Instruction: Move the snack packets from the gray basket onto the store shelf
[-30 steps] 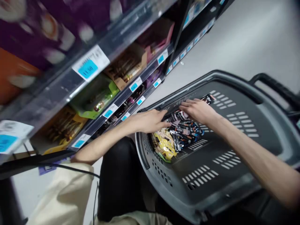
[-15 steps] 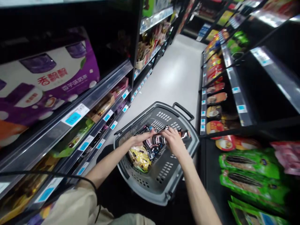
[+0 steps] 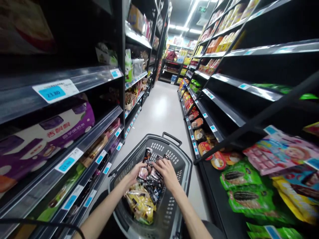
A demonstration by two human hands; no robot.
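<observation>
Inside a grey shopping basket (image 3: 185, 166) lie several small black snack packets (image 3: 151, 181) and a yellow snack bag (image 3: 142, 204). My left hand (image 3: 137, 171) grips a black packet (image 3: 147, 154) whose end sticks up above the fingers. Bent over another dark packet (image 3: 156, 174) beside it is my right hand (image 3: 165, 171), fingers curled and thumb toward the left hand. Print on the black packets is too small to read, and the fingers hide part of them.
Shelves with price tags line both sides; a purple milk tea carton (image 3: 62, 132) sits on the left. Green sunflower seed bags (image 3: 245, 199) and a pink candy bag (image 3: 281, 149) lie low at right. The pale aisle floor (image 3: 159, 106) runs ahead beyond the basket handle (image 3: 171, 138).
The head view has tilted up, showing more of the aisle and upper shelves. My hands have shifted among the black packets, and one packet now stands up from my left hand.
</observation>
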